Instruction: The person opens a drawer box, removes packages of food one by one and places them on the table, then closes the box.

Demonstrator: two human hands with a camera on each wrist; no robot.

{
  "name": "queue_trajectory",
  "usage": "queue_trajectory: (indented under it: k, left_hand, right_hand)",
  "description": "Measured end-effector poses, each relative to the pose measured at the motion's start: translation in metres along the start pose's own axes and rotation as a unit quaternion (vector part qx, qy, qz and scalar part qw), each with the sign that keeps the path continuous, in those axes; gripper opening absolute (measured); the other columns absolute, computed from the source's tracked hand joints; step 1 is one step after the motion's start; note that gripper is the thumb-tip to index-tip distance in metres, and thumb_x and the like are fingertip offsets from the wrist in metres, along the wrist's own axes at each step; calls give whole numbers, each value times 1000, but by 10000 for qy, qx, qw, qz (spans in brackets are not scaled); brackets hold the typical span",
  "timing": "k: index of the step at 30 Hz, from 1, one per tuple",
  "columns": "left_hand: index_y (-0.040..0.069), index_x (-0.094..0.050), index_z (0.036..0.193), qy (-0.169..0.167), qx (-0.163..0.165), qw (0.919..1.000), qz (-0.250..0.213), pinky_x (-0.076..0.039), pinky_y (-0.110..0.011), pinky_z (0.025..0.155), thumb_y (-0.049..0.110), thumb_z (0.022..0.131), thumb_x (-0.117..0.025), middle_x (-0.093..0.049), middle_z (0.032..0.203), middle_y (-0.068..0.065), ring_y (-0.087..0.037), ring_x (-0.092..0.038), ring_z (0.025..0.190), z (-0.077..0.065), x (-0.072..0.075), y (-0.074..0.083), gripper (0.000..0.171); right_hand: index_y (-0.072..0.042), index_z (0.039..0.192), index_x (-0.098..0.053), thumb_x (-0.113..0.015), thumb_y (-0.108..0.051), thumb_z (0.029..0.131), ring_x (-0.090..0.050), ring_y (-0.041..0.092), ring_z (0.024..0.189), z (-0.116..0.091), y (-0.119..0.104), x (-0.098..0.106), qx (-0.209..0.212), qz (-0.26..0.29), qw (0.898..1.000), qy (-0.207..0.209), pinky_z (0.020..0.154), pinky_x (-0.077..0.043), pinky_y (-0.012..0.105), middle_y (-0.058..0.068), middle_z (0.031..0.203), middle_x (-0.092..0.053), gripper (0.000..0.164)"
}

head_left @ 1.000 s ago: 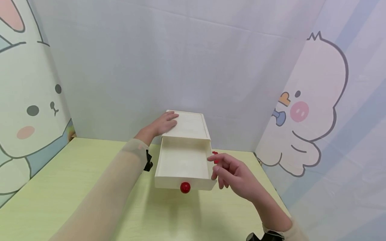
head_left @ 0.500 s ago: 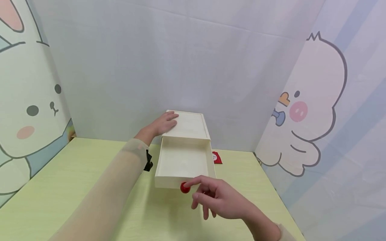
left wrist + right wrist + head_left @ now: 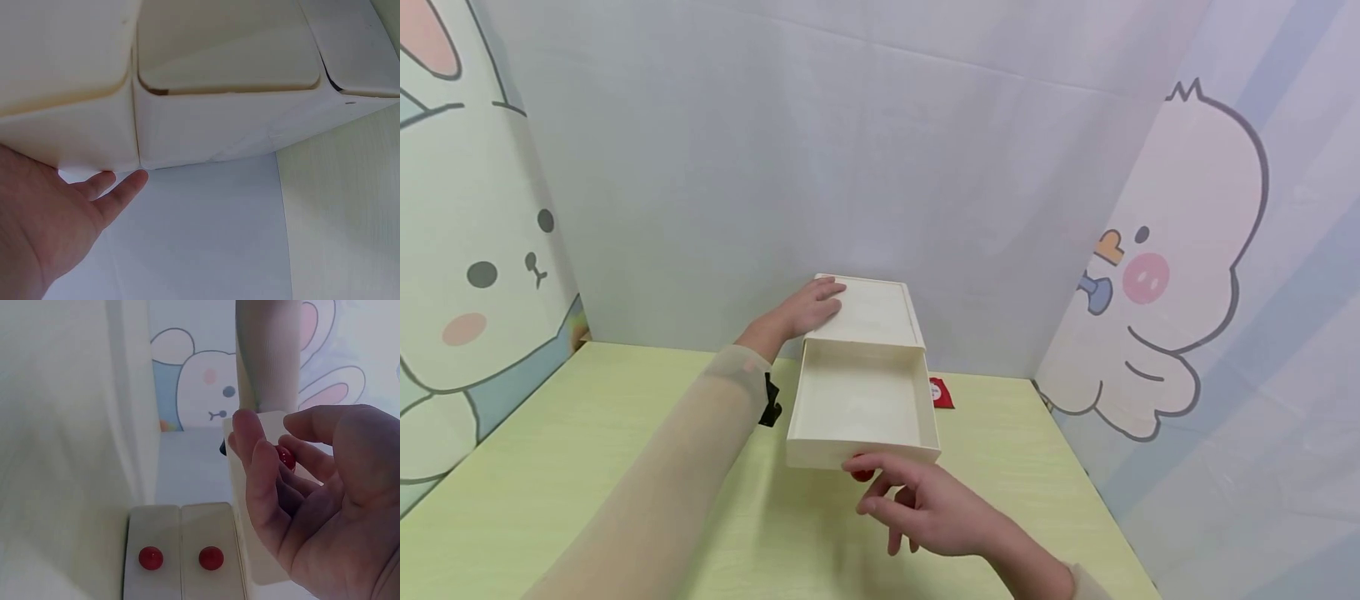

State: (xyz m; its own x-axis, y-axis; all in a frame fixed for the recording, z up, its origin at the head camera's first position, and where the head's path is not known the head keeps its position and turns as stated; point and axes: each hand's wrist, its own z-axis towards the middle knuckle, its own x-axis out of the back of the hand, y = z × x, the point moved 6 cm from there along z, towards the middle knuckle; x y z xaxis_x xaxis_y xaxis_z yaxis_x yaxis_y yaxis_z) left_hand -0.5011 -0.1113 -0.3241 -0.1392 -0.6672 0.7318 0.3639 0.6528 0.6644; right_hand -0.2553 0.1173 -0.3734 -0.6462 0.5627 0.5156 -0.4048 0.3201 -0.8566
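A white drawer cabinet [image 3: 880, 312] stands at the back of the table, its top drawer [image 3: 820, 454] pulled far out toward me. My left hand [image 3: 805, 307] lies on the cabinet's top at the left edge, fingers spread; the left wrist view shows fingertips along its upper edge. In front of the drawer is my right hand [image 3: 928, 510], its index finger laid over the red knob [image 3: 862, 476] and partly hiding it. The other fingers and thumb hang loosely bent below. Through those fingers the knob shows in the right wrist view.
Two lower drawers with red knobs [image 3: 150, 558] are pushed in beneath. A small red packet [image 3: 942, 392] lies right of the cabinet on the pale yellow-green table [image 3: 1015, 467]. Fabric walls [image 3: 700, 167] printed with cartoon animals enclose the back and sides.
My right hand has moved from the drawer's right side down and left to the knob at its front, uncovering the red packet. The left hand and the drawer stay put.
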Motion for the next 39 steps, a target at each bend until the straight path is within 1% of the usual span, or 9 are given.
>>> queue_trajectory:
  k: [5,10,17,19,21,25,30,34,39]
  left_hand:
    - [8,-34,172,26,2,10000,-1,-9,-64,138,35,117,-33,-13,185,-17,-42,-6,172,-1,1,0,62]
    - [7,-34,172,40,-1,10000,40,-9,-64,138,34,116,-33,-13,185,-18,-43,-6,172,-1,0,2,62]
    - [8,-35,172,35,19,9999,-115,-10,-64,138,33,116,-34,-14,185,-16,-41,-6,172,-2,1,3,61]
    - [8,-35,172,35,20,9999,-114,-10,-64,138,33,116,-33,-13,185,-16,-42,-6,172,-2,1,3,62]
    - [8,-34,172,38,18,10000,-84,-10,-64,138,33,116,-33,-13,185,-16,-42,-6,172,-2,1,2,62]
    - [8,-34,173,40,13,10000,3,-10,-65,138,34,116,-32,-13,185,-17,-43,-6,172,-2,1,1,62]
    - [8,-35,172,19,2,10000,-18,-10,-64,138,33,116,-33,-14,185,-17,-42,-7,172,-2,1,3,62]
    - [8,-35,172,45,23,10000,-67,-10,-64,138,34,116,-33,-13,185,-16,-42,-7,172,-2,1,2,62]
    - [8,-35,172,82,50,9999,-66,-10,-64,138,35,115,-34,-14,185,-16,-42,-7,172,-2,1,1,63]
  right_hand:
    - [-27,151,-61,-62,-24,114,-76,9,68,4,5,-1,144,-23,9997,189,56,-63,32,11,140,-65,37]
    - [-24,149,-64,-63,-23,113,-77,9,72,8,9,-1,204,-139,9985,496,57,-63,31,11,130,-73,36]
    - [-21,149,-65,-65,-22,112,-80,16,74,11,12,-1,366,-318,9942,963,58,-63,30,12,121,-75,36]
    - [-20,147,-66,-66,-23,112,-79,16,74,13,13,0,392,-383,9930,1043,58,-63,30,10,119,-75,35]
    - [-21,146,-66,-66,-24,112,-78,13,73,15,14,2,380,-480,9919,1116,58,-63,30,7,118,-76,35]
    - [-23,146,-67,-66,-25,112,-76,12,73,19,14,5,420,-569,9899,1229,58,-62,30,4,116,-75,34]
    - [-19,145,-67,-67,-22,112,-75,10,71,23,12,8,576,-644,9879,1287,57,-62,29,4,115,-77,34]
    - [-19,145,-67,-66,-22,112,-74,9,71,28,12,10,597,-685,9873,1300,59,-62,29,3,115,-77,34]
    - [-17,145,-67,-67,-19,111,-74,7,73,34,12,14,545,-664,9872,1344,65,-66,34,5,116,-76,34]
